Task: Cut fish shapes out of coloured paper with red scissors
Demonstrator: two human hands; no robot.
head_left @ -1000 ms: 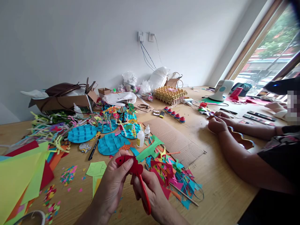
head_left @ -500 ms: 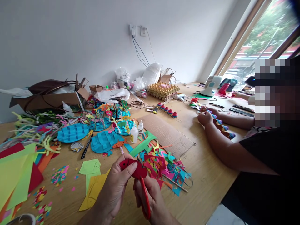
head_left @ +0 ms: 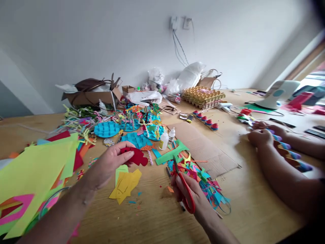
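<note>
My left hand [head_left: 115, 161] pinches a dark red paper fish [head_left: 137, 158] between thumb and fingers, above the table. Farther right, my right hand [head_left: 189, 191] grips red-handled scissors [head_left: 188, 193], their dark blades pointing up and away from me, apart from the fish. Below my left hand lie a yellow paper piece [head_left: 127, 184] with drawn lines and a light green paper piece [head_left: 121, 170] partly under it. Beyond the scissors' tips spreads a heap of coloured paper scraps [head_left: 203, 174].
Blue ridged discs [head_left: 106, 129] with paper decorations stand beyond my hands, near two glue bottles [head_left: 164, 141]. Coloured sheets [head_left: 43, 162] lie at left. A cardboard sheet [head_left: 200, 145] and stacked egg trays [head_left: 203, 96] are farther back. At right, a co-worker's arms [head_left: 274, 166] rest over painted egg-carton strips.
My hands have moved apart: the left carries the red fish leftward, and the scissors are now away from the paper. The view has turned left.
</note>
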